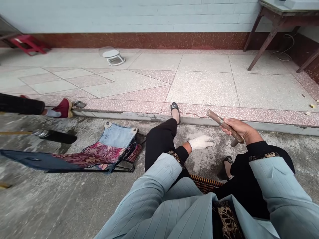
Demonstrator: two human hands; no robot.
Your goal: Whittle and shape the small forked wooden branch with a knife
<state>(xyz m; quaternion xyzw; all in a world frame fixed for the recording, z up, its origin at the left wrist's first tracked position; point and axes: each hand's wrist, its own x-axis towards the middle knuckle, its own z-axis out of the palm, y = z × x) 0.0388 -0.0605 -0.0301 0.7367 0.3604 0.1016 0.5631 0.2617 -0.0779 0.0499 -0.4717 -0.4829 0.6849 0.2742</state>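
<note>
My left hand (pixel 201 142) wears a white knitted glove and hangs over the concrete between my knees. Its fingers are curled together, and nothing shows in them. My bare right hand (pixel 233 127) is wrapped round a brown rod-shaped tool (pixel 214 117), thick as a handle and with a band round its middle. The tool slants from upper left to lower right, and a short stub (pixel 235 142) sticks out beside its lower end. The two hands are apart, the right one farther forward near the step's edge.
A low folding chair (pixel 109 136) with patched fabric stands at my left. A person's red shoe (pixel 64 108) rests by the tiled step (pixel 201 87). Behind are a small white stool (pixel 111 54), a red stool (pixel 30 43) and a wooden table (pixel 272 16).
</note>
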